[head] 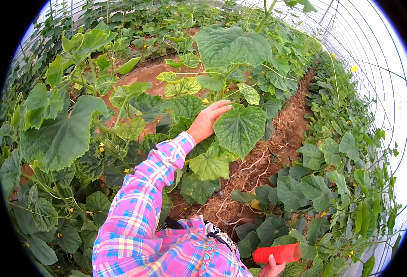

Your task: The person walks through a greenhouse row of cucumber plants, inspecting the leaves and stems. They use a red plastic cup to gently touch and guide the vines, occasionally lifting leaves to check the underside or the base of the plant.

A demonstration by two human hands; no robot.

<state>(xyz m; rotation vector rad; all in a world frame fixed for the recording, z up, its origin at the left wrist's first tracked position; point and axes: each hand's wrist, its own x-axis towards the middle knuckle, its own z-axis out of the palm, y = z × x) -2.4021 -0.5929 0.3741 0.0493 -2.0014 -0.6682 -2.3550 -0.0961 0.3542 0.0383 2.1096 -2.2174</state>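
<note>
My left hand (208,121) reaches in among cucumber vines, its fingers extended behind the edge of a broad green leaf (241,130). What the fingertips touch is partly hidden by that leaf. A paler yellow-green leaf (209,163) hangs just below. Near the bottom edge, my right hand (272,268) holds a red ribbed plastic cylinder (276,253), the thumb laid across its side. Small yellow flowers (205,100) dot the vines.
A dirt path (258,166) strewn with dry stems runs between the rows. Another vine row (314,187) grows along the right, beside the curved greenhouse wall (379,69). Large leaves (60,133) and thin tendrils crowd the left.
</note>
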